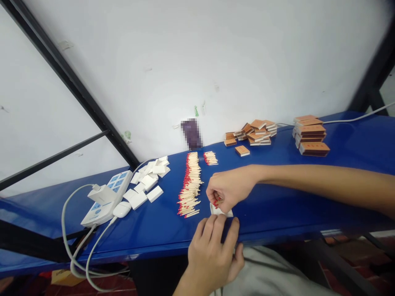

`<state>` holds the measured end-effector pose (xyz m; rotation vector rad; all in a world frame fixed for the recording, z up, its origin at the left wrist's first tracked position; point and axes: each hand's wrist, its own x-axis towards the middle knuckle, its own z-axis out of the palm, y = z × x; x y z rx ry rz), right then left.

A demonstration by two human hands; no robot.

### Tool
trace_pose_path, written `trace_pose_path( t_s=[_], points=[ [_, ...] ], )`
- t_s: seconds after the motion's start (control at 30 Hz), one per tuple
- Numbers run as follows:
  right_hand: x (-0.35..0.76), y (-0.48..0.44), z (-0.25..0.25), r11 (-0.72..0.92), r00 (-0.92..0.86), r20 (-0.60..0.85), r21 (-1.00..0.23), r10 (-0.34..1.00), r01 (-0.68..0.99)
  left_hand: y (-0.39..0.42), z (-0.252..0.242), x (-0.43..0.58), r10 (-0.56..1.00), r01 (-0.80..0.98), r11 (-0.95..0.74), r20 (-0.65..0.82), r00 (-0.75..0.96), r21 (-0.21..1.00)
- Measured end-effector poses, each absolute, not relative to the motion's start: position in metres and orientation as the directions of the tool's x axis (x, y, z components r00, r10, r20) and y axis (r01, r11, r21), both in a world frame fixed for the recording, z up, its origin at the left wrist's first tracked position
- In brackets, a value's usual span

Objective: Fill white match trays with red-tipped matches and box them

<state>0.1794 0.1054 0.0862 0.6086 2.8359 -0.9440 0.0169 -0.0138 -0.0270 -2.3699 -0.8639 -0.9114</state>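
Observation:
My right hand (230,187) reaches in from the right and pinches a few red-tipped matches over a small white matchbox tray (219,211) on the blue table (277,205). My left hand (212,250) rests at the table's near edge with its fingertips against that tray. Just left of the hands lies a long row of red-tipped matches (190,185). A smaller bunch of matches (210,158) lies behind it.
Several white inner trays (148,181) are heaped at the left beside a white and blue power strip (106,197) with cables. Orange matchbox sleeves (254,132) are piled at the back, and a neater stack (310,139) stands at the right. A white wall is behind.

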Motion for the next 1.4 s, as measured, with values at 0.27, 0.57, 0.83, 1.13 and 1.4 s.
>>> trace_pose_path(
  t_s=[0.27,0.57,0.83,1.13,1.4],
  points=[
    [0.178,0.106,0.085,0.753,-0.908,-0.194,-0.508,0.372,0.418,-0.014,-0.028,0.016,0.395,0.697,-0.691,0.709,0.584,-0.189],
    [0.183,0.103,0.095,0.749,-0.899,-0.244,-0.497,0.363,0.438,-0.014,-0.025,0.016,0.415,0.685,-0.703,0.671,0.615,-0.193],
    [0.193,0.106,0.113,0.767,-0.895,-0.224,-0.461,0.386,0.446,-0.015,-0.023,0.016,0.418,0.692,-0.697,0.676,0.607,-0.19],
    [0.192,0.101,0.108,0.839,-0.905,-0.125,-0.341,0.407,0.424,-0.015,-0.026,0.016,0.429,0.696,-0.689,0.662,0.615,-0.2],
    [0.193,0.1,0.108,0.859,-0.892,-0.151,-0.244,0.426,0.451,-0.015,-0.024,0.017,0.417,0.689,-0.691,0.658,0.627,-0.219]
  ],
)
